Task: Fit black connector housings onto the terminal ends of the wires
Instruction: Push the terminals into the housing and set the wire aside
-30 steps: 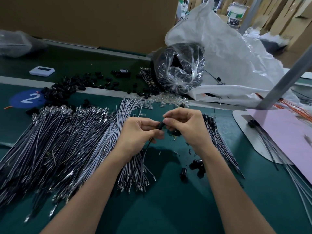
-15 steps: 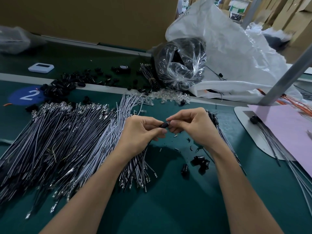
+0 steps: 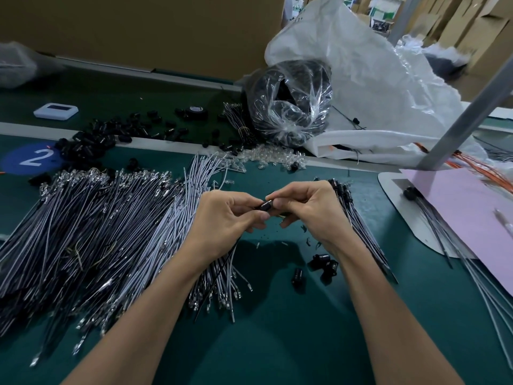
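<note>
both hands meet over the middle of the green mat [image 3: 277, 343], and the black connector housing [image 3: 265, 205] sits between their fingertips. your right hand [image 3: 308, 209] pinches the housing's 3 o'clock end between forefinger and thumb. your left hand [image 3: 227, 218] is curled around the wire [image 3: 219, 273], with its fingertips at the housing's 9 o'clock end. the wire drops out from under that palm toward 7 o'clock.

the housing's long axis runs roughly 9 to 3, tipped a little up at the 3 end. so the push looks like it goes straight along that line, the left hand feeding toward 3 and the right bracing back toward 9. whether the terminal has seated, you cannot tell; the fingers hide the joint.

loose housings [image 3: 323, 263] lie at 5 o'clock, nearer your right wrist. the pile of bare wires [image 3: 97, 232] spreads out to 9 o'clock beside your left hand, and the fitted wires [image 3: 358, 226] lie at 3 o'clock.
</note>
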Demonstrator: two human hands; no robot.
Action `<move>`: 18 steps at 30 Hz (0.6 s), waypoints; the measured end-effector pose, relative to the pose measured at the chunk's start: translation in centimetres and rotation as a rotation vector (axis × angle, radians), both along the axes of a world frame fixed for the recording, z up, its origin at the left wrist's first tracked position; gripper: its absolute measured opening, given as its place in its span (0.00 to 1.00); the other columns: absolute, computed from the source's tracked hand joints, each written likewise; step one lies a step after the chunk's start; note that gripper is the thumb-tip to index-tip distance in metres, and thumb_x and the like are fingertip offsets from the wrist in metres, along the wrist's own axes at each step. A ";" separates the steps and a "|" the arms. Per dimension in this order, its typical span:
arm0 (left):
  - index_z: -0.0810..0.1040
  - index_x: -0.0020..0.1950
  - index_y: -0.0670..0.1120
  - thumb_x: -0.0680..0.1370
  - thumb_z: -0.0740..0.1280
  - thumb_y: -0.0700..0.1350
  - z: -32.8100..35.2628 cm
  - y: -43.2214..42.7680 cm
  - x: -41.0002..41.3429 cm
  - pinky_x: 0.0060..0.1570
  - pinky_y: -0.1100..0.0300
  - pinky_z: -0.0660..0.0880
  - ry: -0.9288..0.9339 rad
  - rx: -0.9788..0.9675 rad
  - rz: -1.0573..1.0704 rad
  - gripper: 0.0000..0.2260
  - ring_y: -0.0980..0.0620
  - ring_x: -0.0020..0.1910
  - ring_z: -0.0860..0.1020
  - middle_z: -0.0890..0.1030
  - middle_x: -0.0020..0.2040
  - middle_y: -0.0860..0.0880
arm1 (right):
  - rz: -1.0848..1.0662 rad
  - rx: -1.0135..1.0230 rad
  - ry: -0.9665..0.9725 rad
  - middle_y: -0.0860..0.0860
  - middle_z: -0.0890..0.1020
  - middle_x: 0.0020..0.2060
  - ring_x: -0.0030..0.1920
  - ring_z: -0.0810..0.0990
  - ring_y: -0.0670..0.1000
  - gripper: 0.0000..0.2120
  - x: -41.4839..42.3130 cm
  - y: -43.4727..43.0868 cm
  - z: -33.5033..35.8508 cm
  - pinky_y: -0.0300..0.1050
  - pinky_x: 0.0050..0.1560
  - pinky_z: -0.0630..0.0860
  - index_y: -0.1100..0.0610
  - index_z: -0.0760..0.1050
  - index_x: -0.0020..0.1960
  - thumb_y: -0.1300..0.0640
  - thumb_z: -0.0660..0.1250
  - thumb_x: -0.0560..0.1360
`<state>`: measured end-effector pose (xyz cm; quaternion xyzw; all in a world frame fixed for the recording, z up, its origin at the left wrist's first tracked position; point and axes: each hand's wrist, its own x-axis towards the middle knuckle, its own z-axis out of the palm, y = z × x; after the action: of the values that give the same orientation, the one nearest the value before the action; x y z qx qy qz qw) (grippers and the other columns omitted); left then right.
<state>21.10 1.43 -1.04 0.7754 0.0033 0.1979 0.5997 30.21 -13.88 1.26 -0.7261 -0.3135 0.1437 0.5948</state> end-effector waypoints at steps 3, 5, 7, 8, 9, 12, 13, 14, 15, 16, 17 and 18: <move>0.84 0.46 0.47 0.71 0.75 0.35 -0.1 0.1 -0.1 0.32 0.63 0.78 0.013 0.020 0.000 0.08 0.54 0.33 0.85 0.85 0.35 0.52 | 0.014 -0.015 -0.014 0.49 0.86 0.35 0.37 0.86 0.48 0.11 -0.2 0.1 -0.1 0.39 0.33 0.80 0.59 0.83 0.43 0.73 0.68 0.73; 0.84 0.45 0.48 0.72 0.75 0.35 -0.1 0.1 -0.2 0.31 0.64 0.77 0.008 0.008 0.002 0.08 0.53 0.33 0.85 0.85 0.34 0.51 | 0.022 -0.003 -0.020 0.48 0.86 0.34 0.36 0.85 0.46 0.12 -0.2 0.1 -0.1 0.38 0.33 0.80 0.58 0.83 0.43 0.73 0.68 0.73; 0.84 0.44 0.48 0.72 0.75 0.35 -0.1 -0.1 -0.2 0.31 0.66 0.76 -0.003 -0.012 -0.003 0.08 0.53 0.33 0.85 0.85 0.34 0.52 | 0.028 0.005 -0.027 0.48 0.85 0.33 0.35 0.85 0.45 0.12 -0.2 0.1 0.0 0.38 0.34 0.80 0.57 0.83 0.43 0.73 0.68 0.73; 0.84 0.43 0.49 0.72 0.75 0.35 -0.1 -0.1 -0.2 0.31 0.67 0.76 -0.007 -0.022 -0.009 0.08 0.53 0.33 0.85 0.85 0.33 0.52 | 0.029 0.009 -0.029 0.48 0.85 0.33 0.35 0.84 0.45 0.12 -0.2 0.1 0.0 0.38 0.34 0.81 0.57 0.83 0.42 0.73 0.69 0.73; 0.83 0.42 0.49 0.72 0.74 0.35 -0.1 -0.1 -0.2 0.31 0.67 0.76 -0.009 -0.036 -0.014 0.09 0.52 0.33 0.85 0.85 0.33 0.53 | 0.029 0.013 -0.031 0.48 0.86 0.34 0.35 0.84 0.45 0.12 -0.2 0.1 -0.1 0.38 0.35 0.81 0.57 0.83 0.42 0.73 0.69 0.72; 0.83 0.42 0.49 0.72 0.74 0.34 -0.1 0.0 -0.2 0.31 0.65 0.77 -0.010 -0.094 -0.018 0.09 0.51 0.34 0.85 0.85 0.34 0.51 | 0.019 0.009 -0.044 0.48 0.86 0.34 0.35 0.84 0.45 0.11 -0.2 0.3 0.0 0.39 0.36 0.81 0.56 0.83 0.42 0.72 0.70 0.72; 0.84 0.43 0.49 0.72 0.74 0.35 0.0 -0.1 -0.2 0.31 0.65 0.77 -0.015 -0.116 -0.020 0.08 0.51 0.34 0.85 0.85 0.35 0.50 | 0.012 0.017 -0.054 0.49 0.86 0.34 0.35 0.83 0.45 0.11 -0.2 0.3 0.0 0.39 0.36 0.81 0.57 0.83 0.43 0.71 0.70 0.73; 0.84 0.44 0.47 0.72 0.74 0.36 0.1 -0.2 -0.1 0.31 0.64 0.77 -0.021 -0.152 -0.025 0.07 0.50 0.35 0.85 0.86 0.36 0.49 | 0.007 0.047 -0.049 0.49 0.85 0.34 0.35 0.83 0.45 0.09 -0.2 0.2 0.1 0.39 0.37 0.81 0.57 0.83 0.45 0.70 0.70 0.73; 0.84 0.45 0.46 0.72 0.74 0.37 0.3 -0.3 0.0 0.31 0.64 0.77 -0.030 -0.204 -0.037 0.05 0.50 0.35 0.85 0.86 0.36 0.48 | 0.003 0.094 -0.031 0.50 0.85 0.34 0.35 0.83 0.46 0.07 -0.3 0.2 0.3 0.39 0.37 0.81 0.58 0.83 0.46 0.68 0.70 0.73; 0.84 0.45 0.46 0.71 0.74 0.39 0.5 -0.5 0.0 0.30 0.64 0.78 -0.042 -0.263 -0.056 0.05 0.49 0.36 0.85 0.86 0.37 0.47 | 0.006 0.147 -0.006 0.51 0.85 0.35 0.36 0.83 0.47 0.04 -0.5 0.3 0.4 0.39 0.38 0.81 0.59 0.82 0.46 0.65 0.70 0.73; 0.84 0.46 0.45 0.70 0.74 0.41 0.7 -0.5 0.1 0.30 0.63 0.78 -0.054 -0.318 -0.075 0.06 0.49 0.36 0.85 0.86 0.38 0.47 | 0.011 0.188 0.006 0.51 0.85 0.35 0.37 0.83 0.48 0.04 -0.7 0.4 0.5 0.39 0.39 0.80 0.59 0.82 0.47 0.62 0.70 0.73; 0.84 0.46 0.45 0.68 0.74 0.43 0.9 -0.5 0.2 0.29 0.63 0.78 -0.058 -0.362 -0.091 0.08 0.48 0.36 0.85 0.86 0.39 0.46 | 0.022 0.209 0.005 0.51 0.85 0.37 0.38 0.83 0.49 0.04 -0.9 0.6 0.6 0.39 0.41 0.80 0.59 0.81 0.47 0.59 0.69 0.73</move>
<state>21.33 0.88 -0.15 0.6482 -0.0135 0.1890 0.7375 29.33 -13.32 1.89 -0.6562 -0.3333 0.1183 0.6666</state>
